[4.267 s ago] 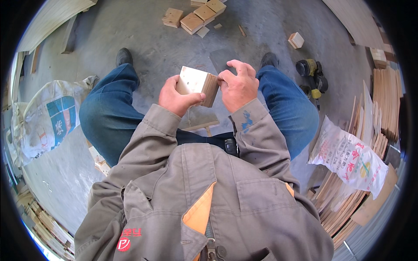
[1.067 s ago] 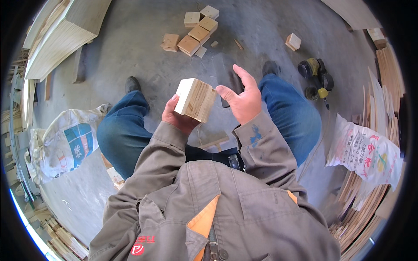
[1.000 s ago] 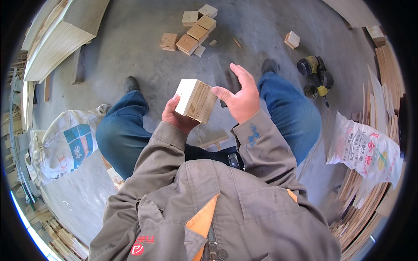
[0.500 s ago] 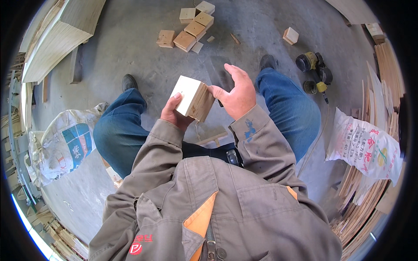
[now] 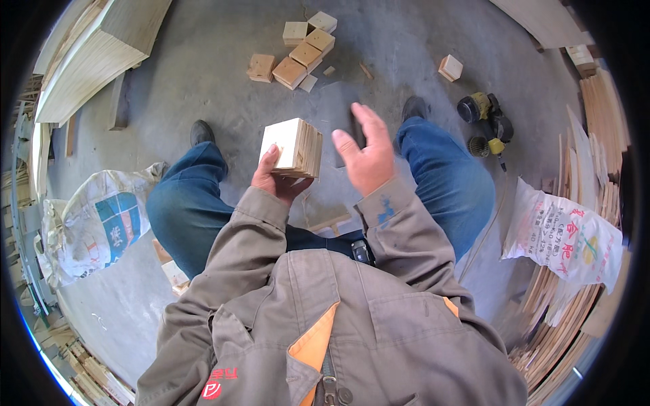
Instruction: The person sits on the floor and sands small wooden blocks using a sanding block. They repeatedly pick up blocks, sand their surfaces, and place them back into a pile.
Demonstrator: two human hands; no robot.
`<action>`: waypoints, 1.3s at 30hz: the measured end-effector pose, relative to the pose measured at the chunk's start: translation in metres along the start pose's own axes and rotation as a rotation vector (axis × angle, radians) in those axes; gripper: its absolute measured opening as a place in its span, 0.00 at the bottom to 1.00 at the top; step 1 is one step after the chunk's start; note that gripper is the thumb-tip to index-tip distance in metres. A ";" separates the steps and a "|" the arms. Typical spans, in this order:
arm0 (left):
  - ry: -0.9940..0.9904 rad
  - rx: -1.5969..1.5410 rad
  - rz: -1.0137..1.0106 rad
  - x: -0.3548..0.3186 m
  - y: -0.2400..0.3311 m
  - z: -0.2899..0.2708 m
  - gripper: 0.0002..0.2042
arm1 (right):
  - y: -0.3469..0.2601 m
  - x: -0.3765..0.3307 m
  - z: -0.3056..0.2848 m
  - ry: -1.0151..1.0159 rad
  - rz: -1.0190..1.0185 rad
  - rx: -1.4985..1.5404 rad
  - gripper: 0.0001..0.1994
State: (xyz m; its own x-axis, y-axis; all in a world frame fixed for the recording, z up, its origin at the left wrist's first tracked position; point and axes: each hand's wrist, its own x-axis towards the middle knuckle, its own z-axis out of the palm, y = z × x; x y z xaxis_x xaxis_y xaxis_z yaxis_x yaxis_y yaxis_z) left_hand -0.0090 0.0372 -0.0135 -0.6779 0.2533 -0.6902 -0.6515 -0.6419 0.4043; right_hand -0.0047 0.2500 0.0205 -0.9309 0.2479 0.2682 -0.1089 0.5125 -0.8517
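My left hand (image 5: pixel 276 177) grips a block of stacked plywood squares (image 5: pixel 283 143), thumb on its pale top face and fingers underneath. The layered edges face right. My right hand (image 5: pixel 369 152) is off to the right of the block, not touching it. Its thumb and fingers are spread and nothing shows in its grasp. Behind those fingers is a dark shape that I cannot make out. Both hands are above the floor, between my knees.
Several wooden blocks (image 5: pixel 290 72) lie on the floor ahead, and a single block (image 5: pixel 451 68) farther right. A yellow and black power tool (image 5: pixel 486 120) with a cord lies beyond my right knee. White sacks (image 5: pixel 565 233) and wood strips (image 5: pixel 542 321) flank me.
The block has shifted a little left and turned in my left hand, showing more of its layered side. My right hand has drawn away from it, thumb lifted off.
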 end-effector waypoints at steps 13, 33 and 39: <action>-0.144 -0.333 0.053 0.006 0.010 0.012 0.30 | -0.059 -0.050 0.016 -0.221 -0.286 -0.060 0.30; -0.111 -0.271 0.077 -0.020 0.013 0.003 0.31 | -0.038 0.024 0.066 -0.189 -0.223 -0.122 0.27; -0.210 -0.387 0.094 -0.006 0.014 -0.013 0.32 | -0.088 -0.036 0.045 -0.194 -0.406 -0.178 0.26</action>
State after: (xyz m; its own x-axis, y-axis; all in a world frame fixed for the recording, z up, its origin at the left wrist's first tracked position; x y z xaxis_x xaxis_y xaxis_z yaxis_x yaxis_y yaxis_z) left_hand -0.0098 0.0172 -0.0110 -0.8087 0.2962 -0.5083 -0.4352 -0.8825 0.1781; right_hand 0.0223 0.1589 0.0658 -0.8752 -0.1502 0.4599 -0.4313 0.6728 -0.6011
